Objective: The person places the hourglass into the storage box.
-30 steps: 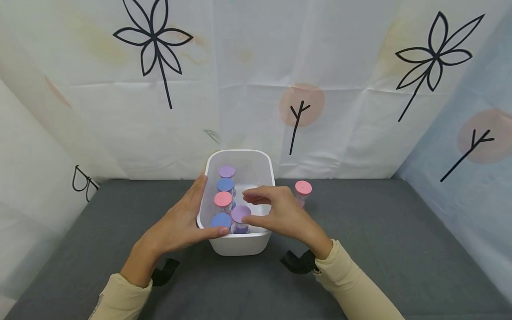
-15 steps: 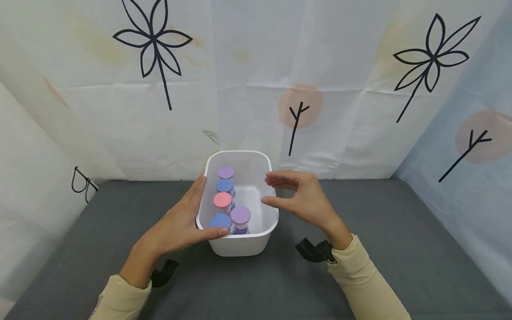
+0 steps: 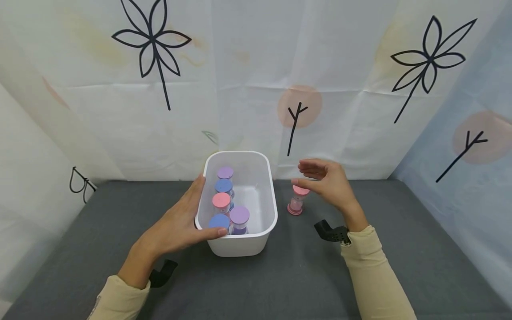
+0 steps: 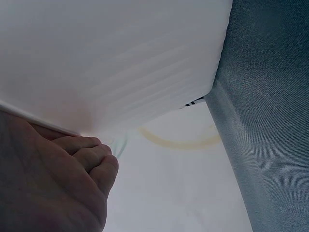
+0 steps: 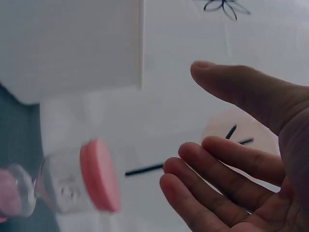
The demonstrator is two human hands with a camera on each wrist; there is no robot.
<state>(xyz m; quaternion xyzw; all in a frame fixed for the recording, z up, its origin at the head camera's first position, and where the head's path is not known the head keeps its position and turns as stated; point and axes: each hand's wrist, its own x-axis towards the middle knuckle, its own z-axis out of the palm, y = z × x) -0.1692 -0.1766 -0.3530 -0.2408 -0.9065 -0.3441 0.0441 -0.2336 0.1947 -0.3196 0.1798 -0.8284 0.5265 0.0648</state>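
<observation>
A white plastic bin [image 3: 240, 247] stands on the table in the head view. Inside, along its left, are several small sand timers: a pink-capped one [image 3: 222, 201], blue-capped ones [image 3: 224, 186] and purple-capped ones [image 3: 240, 216]. My left hand [image 3: 180, 222] holds the bin's near left corner, thumb over the front rim and fingers along the outer left wall; in the left wrist view the fingers [image 4: 99, 162] lie below the rim. A pink sand timer [image 3: 297, 205] stands upright right of the bin. Close above it hovers my right hand [image 3: 329, 182], fingers and thumb apart, holding nothing.
The dark grey table [image 3: 256, 289] extends around the bin. Behind it hangs a pale cloth [image 3: 248, 111] with printed plants, continuing along both sides. The bin's inner right part shows bare white floor [image 3: 253, 204].
My right hand has moved out of the bin to the right, passing over its rim to the pink sand timer, which it hid half a second ago. The left hand and bin have stayed put.
</observation>
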